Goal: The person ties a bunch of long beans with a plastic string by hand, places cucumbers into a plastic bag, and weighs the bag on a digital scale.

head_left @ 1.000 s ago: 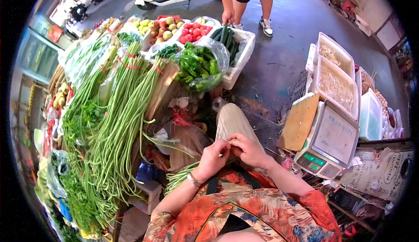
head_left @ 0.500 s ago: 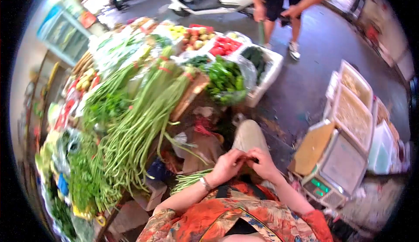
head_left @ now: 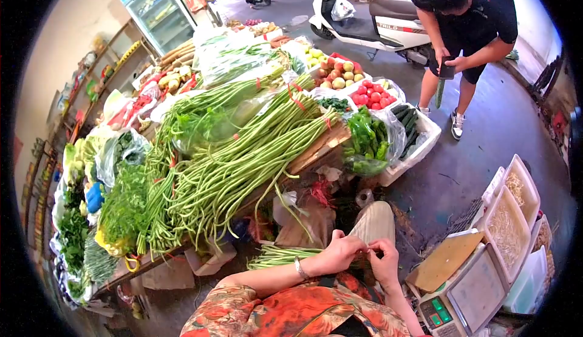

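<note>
My left hand (head_left: 344,253), a silver bracelet on its wrist, is in front of my lap with the fingers curled in a pinch. Close against it, my right hand (head_left: 384,263) is pinched too, fingertips meeting the left's. Whatever lies between the fingertips is too small to make out. Beside my left forearm is a bunch of green long beans (head_left: 280,256), partly hidden by the arm. My knee (head_left: 375,223) shows just beyond the hands. Large bundles of long beans (head_left: 243,161), tied with red bands, lie on the stall ahead to the left.
Leafy greens (head_left: 124,200), green peppers (head_left: 367,133), tomatoes (head_left: 371,96) and a foam box of cucumbers (head_left: 419,148) fill the stall. At right stand a scale (head_left: 477,288) and tubs of bean sprouts (head_left: 505,227). A person (head_left: 467,27) holds a phone and a cucumber near a scooter (head_left: 388,30).
My view has tilted up and shifted, so the stall and the standing person show more fully. My hands stay together, and the right hand's fingers are a little more raised.
</note>
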Demonstrator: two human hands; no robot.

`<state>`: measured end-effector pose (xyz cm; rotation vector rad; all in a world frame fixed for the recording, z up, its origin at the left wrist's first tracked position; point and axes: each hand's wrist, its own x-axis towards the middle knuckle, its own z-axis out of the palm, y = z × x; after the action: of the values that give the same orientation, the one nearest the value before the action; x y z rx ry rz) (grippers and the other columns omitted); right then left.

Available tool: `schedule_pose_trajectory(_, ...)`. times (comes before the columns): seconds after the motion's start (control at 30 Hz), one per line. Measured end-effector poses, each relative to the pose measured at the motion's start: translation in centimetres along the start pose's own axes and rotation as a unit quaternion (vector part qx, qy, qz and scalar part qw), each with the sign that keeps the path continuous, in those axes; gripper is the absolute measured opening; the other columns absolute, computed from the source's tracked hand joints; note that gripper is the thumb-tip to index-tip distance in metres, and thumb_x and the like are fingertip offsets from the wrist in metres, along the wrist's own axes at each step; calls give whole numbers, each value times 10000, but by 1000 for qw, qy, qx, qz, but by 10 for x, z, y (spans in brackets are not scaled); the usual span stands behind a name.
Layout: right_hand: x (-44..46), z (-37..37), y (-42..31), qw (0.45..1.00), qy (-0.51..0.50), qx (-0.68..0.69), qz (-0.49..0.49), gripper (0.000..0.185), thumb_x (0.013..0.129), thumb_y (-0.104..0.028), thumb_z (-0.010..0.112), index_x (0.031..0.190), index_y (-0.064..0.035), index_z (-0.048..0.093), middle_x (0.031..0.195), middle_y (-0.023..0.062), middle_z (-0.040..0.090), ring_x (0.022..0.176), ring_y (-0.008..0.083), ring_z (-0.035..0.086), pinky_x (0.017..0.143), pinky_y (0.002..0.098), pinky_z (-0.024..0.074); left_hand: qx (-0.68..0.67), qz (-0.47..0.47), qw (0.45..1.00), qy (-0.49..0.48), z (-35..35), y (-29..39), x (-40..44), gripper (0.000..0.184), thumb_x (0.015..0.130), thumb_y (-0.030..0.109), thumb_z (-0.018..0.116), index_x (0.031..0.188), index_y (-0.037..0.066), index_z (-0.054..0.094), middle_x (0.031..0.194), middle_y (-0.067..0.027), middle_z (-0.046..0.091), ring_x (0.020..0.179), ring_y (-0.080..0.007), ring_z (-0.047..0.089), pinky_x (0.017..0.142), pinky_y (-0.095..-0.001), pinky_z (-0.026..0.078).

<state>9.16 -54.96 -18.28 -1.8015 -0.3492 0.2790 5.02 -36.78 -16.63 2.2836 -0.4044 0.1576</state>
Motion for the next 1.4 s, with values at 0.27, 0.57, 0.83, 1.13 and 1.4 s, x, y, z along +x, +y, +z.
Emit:
schedule_pose_trajectory(0.27,7,-10,3,1000,-26,-4,7,46,779,-20,610,819,-1,595,876,103,610,795,200,601,719,292,477,-81,-67,993,-60,-27,-4,-6,415,771,197,740,1145,77,605,1020,-129,631,997,-310,585,875,-424,457)
schedule_pose_trajectory(0.57,3,-12,6,998,-42,52,19,38,822,-27,610,846,2,614,928,51,613,809,106,574,735,246,465,1,-135,961,-243,-13,-6,-4,570,711,268,751,1208,73,551,1067,-178,598,963,-368,603,823,-454,498)
schedule_pose_trajectory(0.83,11,-12,32,962,48,240,117,82,914,-86,559,943,-38,619,828,11,635,699,68,564,658,211,461,-29,-154,970,-186,-42,0,-3,351,748,229,688,996,32,537,811,-218,605,800,-394,604,708,-435,488)
schedule_pose_trajectory(1.13,20,-6,39,980,-38,160,108,103,905,-94,548,912,-12,609,779,3,597,679,81,559,610,234,450,-300,-305,838,340,-209,65,-73,342,836,85,618,1167,50,541,848,-64,617,683,-191,620,636,-340,545)
schedule_pose_trajectory(1.4,30,-7,48,989,-53,110,86,76,912,-79,556,886,-30,608,747,-9,583,605,51,518,544,211,417,-157,-291,728,601,-338,160,-188,358,863,189,660,1139,3,528,788,-58,605,601,-121,592,500,-229,526)
